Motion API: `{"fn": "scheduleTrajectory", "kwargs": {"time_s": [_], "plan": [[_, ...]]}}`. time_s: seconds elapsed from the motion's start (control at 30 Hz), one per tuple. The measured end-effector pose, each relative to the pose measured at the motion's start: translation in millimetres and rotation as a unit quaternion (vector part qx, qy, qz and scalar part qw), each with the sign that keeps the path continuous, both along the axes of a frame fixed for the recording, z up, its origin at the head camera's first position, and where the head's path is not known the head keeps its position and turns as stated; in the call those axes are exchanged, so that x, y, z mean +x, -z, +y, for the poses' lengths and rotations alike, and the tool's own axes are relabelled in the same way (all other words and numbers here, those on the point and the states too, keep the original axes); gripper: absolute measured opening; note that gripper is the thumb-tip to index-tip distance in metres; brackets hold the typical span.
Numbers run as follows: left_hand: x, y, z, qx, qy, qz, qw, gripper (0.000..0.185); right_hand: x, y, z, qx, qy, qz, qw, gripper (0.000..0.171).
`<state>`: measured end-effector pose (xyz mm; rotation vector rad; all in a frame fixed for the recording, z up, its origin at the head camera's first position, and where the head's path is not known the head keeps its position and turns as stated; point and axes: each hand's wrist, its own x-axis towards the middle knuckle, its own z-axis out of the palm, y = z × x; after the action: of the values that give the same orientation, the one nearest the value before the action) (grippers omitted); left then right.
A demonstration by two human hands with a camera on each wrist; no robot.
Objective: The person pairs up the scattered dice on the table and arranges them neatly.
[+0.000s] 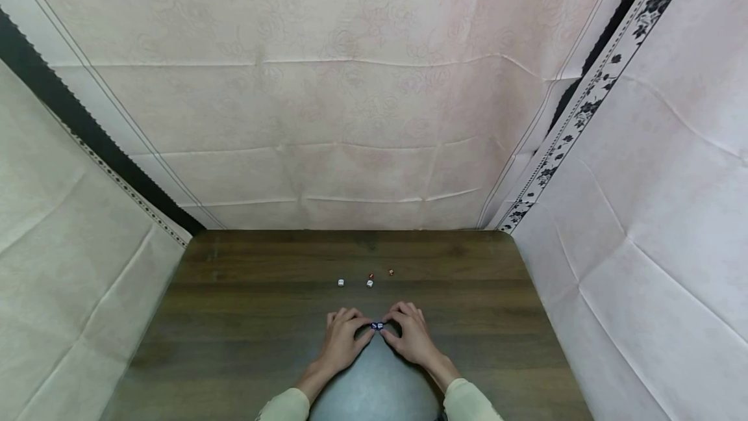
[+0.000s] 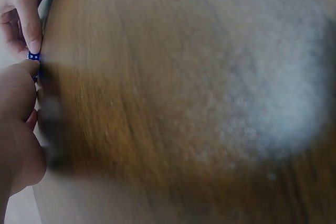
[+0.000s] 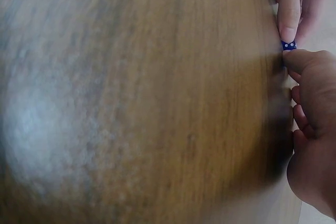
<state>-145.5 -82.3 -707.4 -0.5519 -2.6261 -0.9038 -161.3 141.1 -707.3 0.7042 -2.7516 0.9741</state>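
Note:
Two small blue dice (image 1: 376, 326) with white pips sit side by side between the hands, near the front of the table. The left hand (image 1: 341, 342) pinches them from the left with thumb and index finger. From the other side the right hand (image 1: 413, 335) does the same, its thumb and index fingertip at the right end of the pair. In the left wrist view a blue die (image 2: 33, 56) shows between the fingertips, partly covered by them. The right wrist view also has a blue die (image 3: 289, 45) between the two hands' fingertips.
Beyond the hands lie two white dice, one on the left (image 1: 341, 283) and one near the middle (image 1: 370, 284). A small red die (image 1: 371, 276) is just behind the middle one, and an orange-red die (image 1: 391, 272) lies to its right. Pale cloths surround the wooden table (image 1: 245, 317).

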Motion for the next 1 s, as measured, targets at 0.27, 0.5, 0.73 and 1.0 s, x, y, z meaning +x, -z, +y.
{"fn": "scheduleTrajectory", "kwargs": {"time_s": [0.27, 0.5, 0.73, 1.0], "plan": [[-1.1, 3.5, 0.0, 0.006, -0.001, -0.005, 1.0000, 0.015, -0.3, -0.1, -0.1, -0.006, -0.002, 0.007, 1.000, 0.017], [-1.3, 3.1, -0.8, 0.004, -0.001, -0.016, 0.9999, 0.015, -0.2, -0.5, 0.1, -0.005, -0.003, -0.005, 1.000, 0.017], [0.5, 1.9, 0.0, 0.001, -0.001, -0.007, 1.0000, 0.016, -0.4, -0.3, 0.6, -0.005, -0.004, -0.012, 1.000, 0.017], [-0.9, 3.0, 0.3, -0.005, -0.003, -0.013, 0.9999, 0.017, -0.7, -2.5, 1.5, -0.002, -0.002, -0.024, 1.000, 0.017]]}}
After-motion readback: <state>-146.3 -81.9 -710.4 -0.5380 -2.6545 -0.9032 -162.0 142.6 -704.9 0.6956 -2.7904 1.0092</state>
